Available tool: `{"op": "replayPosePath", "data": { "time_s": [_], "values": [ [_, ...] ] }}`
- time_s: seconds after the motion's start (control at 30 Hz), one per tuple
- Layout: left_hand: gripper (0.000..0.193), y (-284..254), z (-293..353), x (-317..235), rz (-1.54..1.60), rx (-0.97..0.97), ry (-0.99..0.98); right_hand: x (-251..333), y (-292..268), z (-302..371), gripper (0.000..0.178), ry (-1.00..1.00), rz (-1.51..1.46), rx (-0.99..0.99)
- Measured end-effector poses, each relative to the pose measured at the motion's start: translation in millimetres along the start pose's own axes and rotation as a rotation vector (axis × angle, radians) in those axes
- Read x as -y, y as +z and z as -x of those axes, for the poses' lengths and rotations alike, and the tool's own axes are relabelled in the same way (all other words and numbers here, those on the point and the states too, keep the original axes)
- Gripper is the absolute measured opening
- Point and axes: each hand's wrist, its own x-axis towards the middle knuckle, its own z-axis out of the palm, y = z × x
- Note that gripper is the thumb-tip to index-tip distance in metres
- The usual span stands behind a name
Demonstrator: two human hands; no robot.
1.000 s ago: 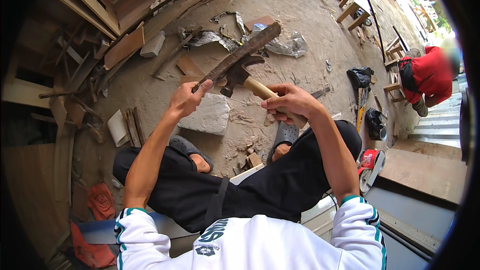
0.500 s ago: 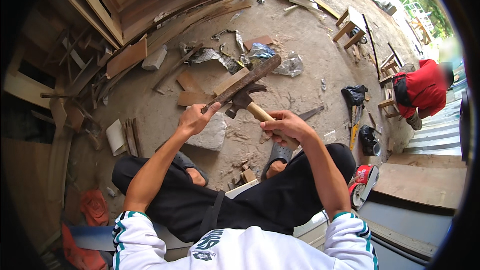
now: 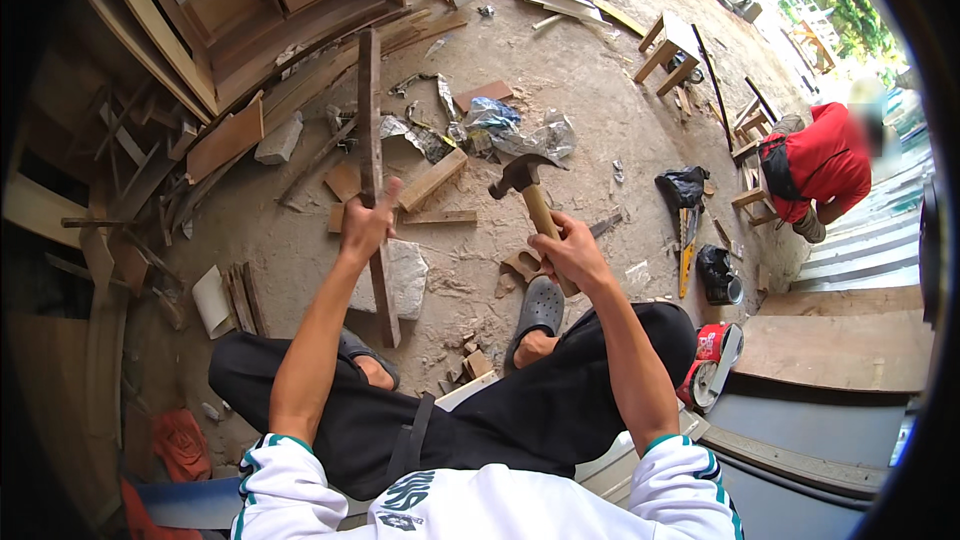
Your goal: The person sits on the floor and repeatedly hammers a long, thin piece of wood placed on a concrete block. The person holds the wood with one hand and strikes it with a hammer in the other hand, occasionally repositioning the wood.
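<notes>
My left hand (image 3: 366, 224) grips a long, narrow, dark wooden strip (image 3: 372, 140), held nearly upright, its lower end near my left foot. My right hand (image 3: 570, 252) holds the wooden handle of a claw hammer (image 3: 524, 180), whose metal head is raised and stands apart from the strip, to its right. Below the strip a flat grey stone block (image 3: 406, 278) lies on the dirt ground between my sandalled feet. I am sitting, with both knees in black trousers spread at the bottom of the view.
Wood offcuts (image 3: 432, 180) and crumpled plastic (image 3: 520, 132) litter the dirt ahead. Wooden frames and boards (image 3: 240, 0) are stacked at upper left. A person in a red top (image 3: 815, 162) crouches at right near small stools (image 3: 668, 44). A handsaw (image 3: 686, 246) and a red power tool (image 3: 712, 356) lie to my right.
The wooden strip has swung from slanted under the hammer to nearly upright in my left hand. The hammer has come off the strip and moved right, now raised clear of it.
</notes>
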Motion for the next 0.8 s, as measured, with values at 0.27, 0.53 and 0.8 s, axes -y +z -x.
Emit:
{"op": "replayPosePath", "data": {
  "time_s": [0.27, 0.53, 0.8],
  "values": [
    [0.033, 66, 18, -62, 0.147, 0.164, 0.020, -21, 12, 23, 0.047, -0.326, 0.450, -0.037],
    [0.028, 114, 23, -88, 0.201, 0.311, -0.132, -1, -21, 42, 0.045, -0.307, 0.559, 0.071],
    [0.031, 193, 13, -56, -0.052, 0.267, -0.062, -39, -57, 11, 0.026, 0.008, 0.970, 0.081]
  ]
}}
